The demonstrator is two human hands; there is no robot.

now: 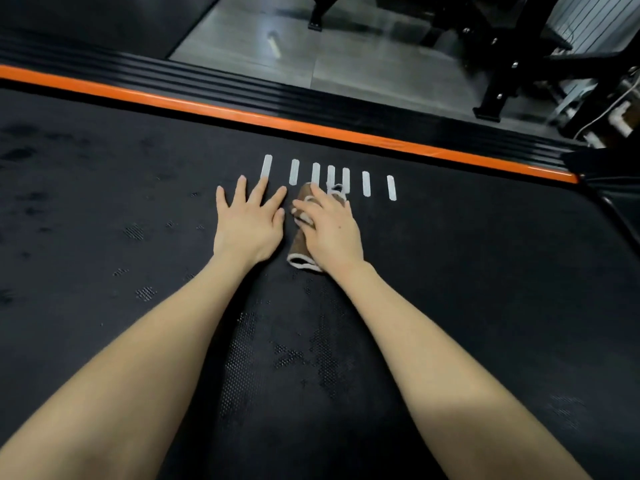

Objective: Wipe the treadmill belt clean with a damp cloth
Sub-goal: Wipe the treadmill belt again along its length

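The black treadmill belt (450, 289) fills most of the view, with dusty pale patches and a row of several white bars (366, 183) printed across it. A brown cloth with white edging (300, 249) lies folded on the belt just below those bars. My right hand (332, 226) presses down on the cloth, fingers curled over its far end. My left hand (247, 221) rests flat on the belt right beside the cloth, fingers spread and holding nothing.
An orange strip (277, 119) and a ribbed black side rail (242, 88) border the belt's far edge. Beyond lie grey floor tiles (346, 57) and black gym equipment frames (512, 71) at the upper right.
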